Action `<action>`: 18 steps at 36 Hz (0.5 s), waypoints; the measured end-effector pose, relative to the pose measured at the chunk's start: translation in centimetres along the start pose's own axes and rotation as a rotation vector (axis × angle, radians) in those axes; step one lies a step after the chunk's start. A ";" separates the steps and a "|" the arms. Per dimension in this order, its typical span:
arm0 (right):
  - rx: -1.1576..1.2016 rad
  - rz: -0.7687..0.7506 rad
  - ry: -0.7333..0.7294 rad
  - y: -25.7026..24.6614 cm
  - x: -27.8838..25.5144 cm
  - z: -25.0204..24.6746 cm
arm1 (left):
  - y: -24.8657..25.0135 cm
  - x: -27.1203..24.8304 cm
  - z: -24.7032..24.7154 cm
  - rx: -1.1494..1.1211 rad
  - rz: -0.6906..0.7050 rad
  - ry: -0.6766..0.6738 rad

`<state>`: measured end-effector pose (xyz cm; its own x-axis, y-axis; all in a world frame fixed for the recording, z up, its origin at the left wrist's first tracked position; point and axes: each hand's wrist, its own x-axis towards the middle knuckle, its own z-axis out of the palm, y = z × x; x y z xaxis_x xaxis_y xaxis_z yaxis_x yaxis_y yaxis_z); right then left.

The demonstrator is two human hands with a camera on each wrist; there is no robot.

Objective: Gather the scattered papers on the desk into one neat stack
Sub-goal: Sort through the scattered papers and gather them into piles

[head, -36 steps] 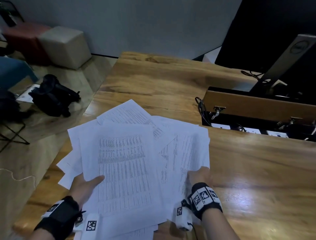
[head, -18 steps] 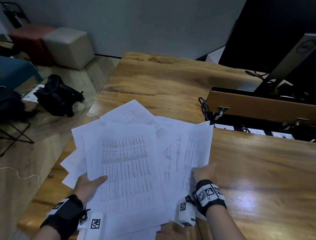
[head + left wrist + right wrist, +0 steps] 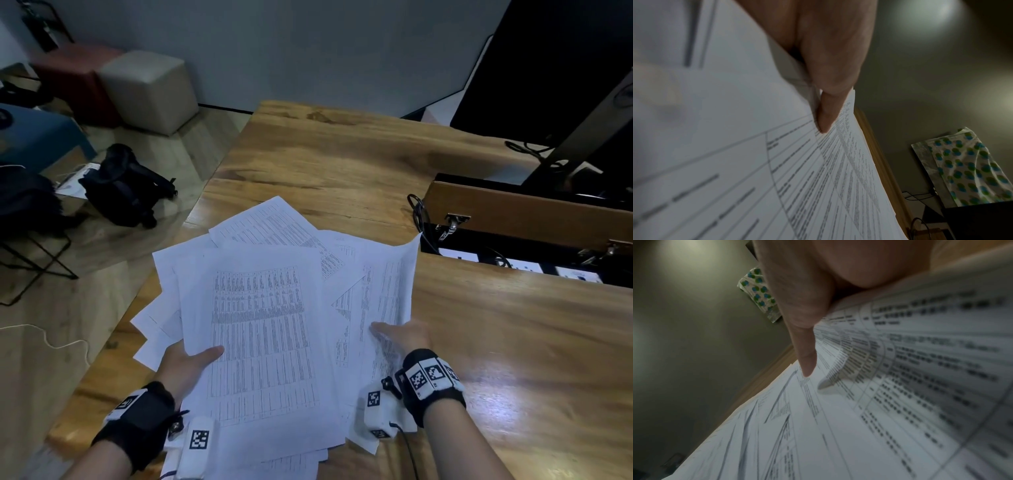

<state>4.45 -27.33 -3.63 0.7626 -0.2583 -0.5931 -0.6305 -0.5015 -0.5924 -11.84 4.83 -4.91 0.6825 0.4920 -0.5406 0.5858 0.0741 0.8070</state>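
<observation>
A loose fan of white printed papers (image 3: 263, 329) is held over the near left part of the wooden desk (image 3: 342, 164). My left hand (image 3: 186, 359) grips the fan's left edge, thumb on top of the big table sheet and fingers hidden underneath. My right hand (image 3: 400, 337) grips the right edge, thumb on top. The rightmost sheet (image 3: 394, 284) curls upward at its far corner. In the left wrist view my thumb (image 3: 828, 110) presses on the papers (image 3: 756, 162). In the right wrist view my thumb (image 3: 805, 360) lies on the bent sheets (image 3: 859, 402).
A wooden box (image 3: 527, 212) with latches and cables sits on the desk at the right, a monitor stand (image 3: 582, 126) behind it. On the floor to the left lie a black bag (image 3: 126, 185), a beige cube stool (image 3: 150, 89) and a white cord (image 3: 44, 339).
Both hands have raised the papers off the desk. The right edge has swung up and inward, and the rightmost sheet now curls higher toward the box.
</observation>
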 end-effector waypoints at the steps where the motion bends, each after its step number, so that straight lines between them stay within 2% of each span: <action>1: 0.004 0.006 -0.011 0.0 0.0 0.1 | -0.1 0.1 -0.1 -0.003 -0.005 -0.001; 9: 0.065 0.029 -0.028 0.6 0.7 1.8 | 0.1 -0.1 0.2 0.001 0.003 0.004; 18: 0.120 0.005 -0.039 0.1 1.0 -1.5 | 0.2 0.6 0.9 0.033 -0.006 -0.001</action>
<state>5.41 -28.91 -3.46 0.7545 -0.2276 -0.6156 -0.6492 -0.3969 -0.6489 -10.91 4.36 -5.25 0.6794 0.4908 -0.5456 0.6037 0.0488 0.7957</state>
